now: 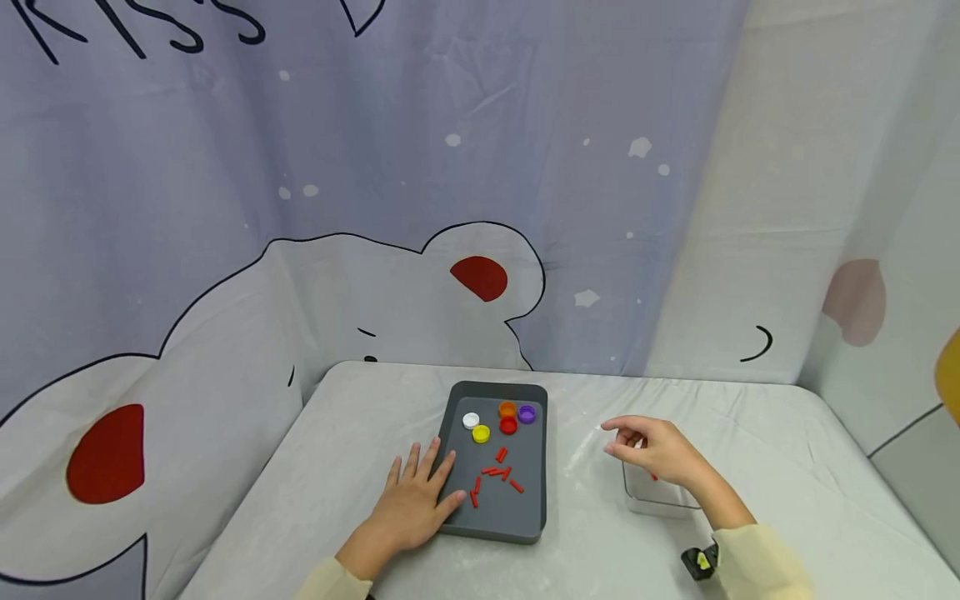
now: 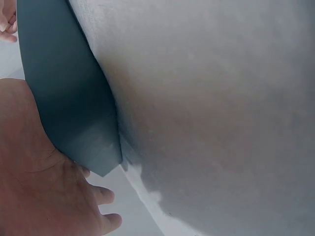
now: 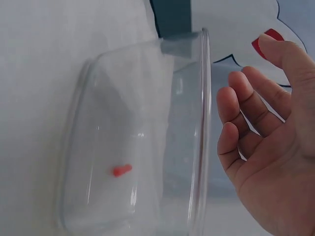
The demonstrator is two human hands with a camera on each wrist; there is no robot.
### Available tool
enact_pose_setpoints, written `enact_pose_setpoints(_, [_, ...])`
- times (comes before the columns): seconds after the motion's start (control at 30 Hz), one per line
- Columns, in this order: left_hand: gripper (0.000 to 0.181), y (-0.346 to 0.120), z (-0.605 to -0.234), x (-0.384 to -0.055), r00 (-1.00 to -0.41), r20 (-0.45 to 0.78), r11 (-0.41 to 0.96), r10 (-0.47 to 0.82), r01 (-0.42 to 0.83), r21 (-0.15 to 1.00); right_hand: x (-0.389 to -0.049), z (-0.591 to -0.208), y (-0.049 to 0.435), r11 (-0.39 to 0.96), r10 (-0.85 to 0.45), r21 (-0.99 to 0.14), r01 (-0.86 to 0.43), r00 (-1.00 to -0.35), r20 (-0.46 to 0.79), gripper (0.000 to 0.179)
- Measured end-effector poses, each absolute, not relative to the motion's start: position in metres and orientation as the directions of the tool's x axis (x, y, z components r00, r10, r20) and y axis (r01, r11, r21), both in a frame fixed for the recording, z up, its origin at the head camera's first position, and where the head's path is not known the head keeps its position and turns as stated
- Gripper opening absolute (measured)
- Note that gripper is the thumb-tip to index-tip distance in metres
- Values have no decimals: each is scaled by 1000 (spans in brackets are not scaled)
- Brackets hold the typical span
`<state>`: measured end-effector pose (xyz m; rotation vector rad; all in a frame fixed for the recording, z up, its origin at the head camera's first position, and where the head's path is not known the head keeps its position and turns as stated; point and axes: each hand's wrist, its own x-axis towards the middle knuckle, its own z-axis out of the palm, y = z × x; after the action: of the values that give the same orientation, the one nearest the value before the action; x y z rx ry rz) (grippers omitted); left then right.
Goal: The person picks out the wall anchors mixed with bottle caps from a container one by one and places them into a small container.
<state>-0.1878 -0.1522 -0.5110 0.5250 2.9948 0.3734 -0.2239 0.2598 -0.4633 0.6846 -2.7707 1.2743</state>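
My left hand (image 1: 408, 508) lies with fingers spread along the left edge of a grey tray (image 1: 491, 529). In the left wrist view its palm is against the tray's side wall (image 2: 74, 108). On the tray are several short red sticks (image 1: 497, 472) and a group of round caps: white (image 1: 471, 421), yellow (image 1: 481, 434), orange (image 1: 507, 409), red (image 1: 508, 426) and purple (image 1: 527, 414). My right hand (image 1: 656, 450) hovers over a clear box (image 1: 652, 505), its fingers loosely bent around nothing. Inside the box lies a red piece (image 3: 122, 170).
A white cloth (image 1: 585, 550) covers the table. Behind it hangs a curtain (image 1: 600, 208) printed with cartoon bears. A small black device (image 1: 699, 562) sits at the right wrist.
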Motion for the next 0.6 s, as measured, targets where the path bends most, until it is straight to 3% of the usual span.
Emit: enact_pose_setpoints(0.6, [71, -156, -520, -191, -938, -1, 907, 348, 336, 252, -234, -464, 213, 512, -502, -692, -508, -831, 238, 31])
